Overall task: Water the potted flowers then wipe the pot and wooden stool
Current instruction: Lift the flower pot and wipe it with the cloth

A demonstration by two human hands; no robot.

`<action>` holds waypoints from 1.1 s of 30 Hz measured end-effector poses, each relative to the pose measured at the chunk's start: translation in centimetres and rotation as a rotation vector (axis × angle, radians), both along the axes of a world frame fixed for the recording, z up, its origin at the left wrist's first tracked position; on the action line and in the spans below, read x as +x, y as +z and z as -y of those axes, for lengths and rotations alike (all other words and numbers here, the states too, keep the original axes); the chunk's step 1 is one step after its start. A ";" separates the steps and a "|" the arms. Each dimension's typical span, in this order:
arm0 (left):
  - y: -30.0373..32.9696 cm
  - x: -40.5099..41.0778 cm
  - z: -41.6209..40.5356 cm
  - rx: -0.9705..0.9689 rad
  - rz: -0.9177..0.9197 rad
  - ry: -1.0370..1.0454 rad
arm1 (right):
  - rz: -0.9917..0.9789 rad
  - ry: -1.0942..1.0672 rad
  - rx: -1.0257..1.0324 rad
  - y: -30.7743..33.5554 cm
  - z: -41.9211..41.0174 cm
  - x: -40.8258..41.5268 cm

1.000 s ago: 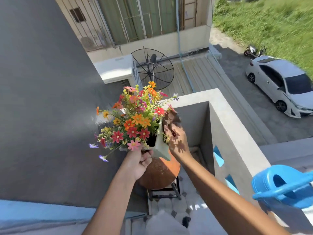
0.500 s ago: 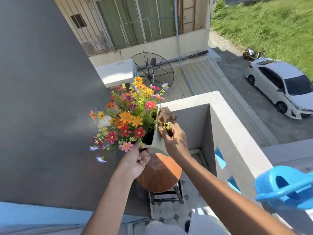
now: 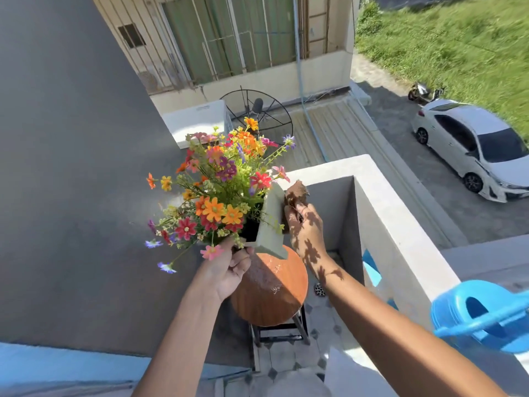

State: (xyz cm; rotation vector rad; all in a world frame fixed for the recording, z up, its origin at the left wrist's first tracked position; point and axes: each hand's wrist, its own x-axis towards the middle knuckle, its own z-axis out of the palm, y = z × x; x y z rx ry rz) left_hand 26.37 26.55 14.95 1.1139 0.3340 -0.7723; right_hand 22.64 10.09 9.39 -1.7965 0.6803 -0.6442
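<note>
Lifting: the left hand (image 3: 229, 270) has the pot (image 3: 272, 224) raised clear of the wooden stool (image 3: 269, 293) and tipped toward the right; by my reading this turns its pale outer wall up into easy reach for wiping
Left hand: fingers curled shut around the pot's near rim and corner, just under the lowest blooms; it carries the whole weight
Right hand: the right hand (image 3: 306, 233) is closed on a brown cloth (image 3: 296, 194), pressing it flat against the pot's right-hand wall near the upper edge; flower shadows fall across the hand and wrist
Pot: a square, grey-white planter, held in the air above the stool's round seat and not touching it; its dark inside shows only as a slit behind the stems, so I cannot tell soil or water level
Flowers: the flowers (image 3: 220, 190) fill the pot fully, orange, red, pink, yellow and purple heads spreading out to the left, away from the cloth
Stool: empty seat with a wet-looking patch near the middle; I judge it not yet wiped
Watering can: the blue watering can (image 3: 483, 313) stands on the balcony wall (image 3: 400, 224) at the right, well apart from both hands; what it holds is not visible
Stage: watering seems done; wiping of the pot is in hand
</note>
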 end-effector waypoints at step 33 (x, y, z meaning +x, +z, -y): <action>0.4 -0.8 1.6 -0.034 -0.019 0.025 | 0.033 0.109 -0.036 1.8 -1.7 -3.8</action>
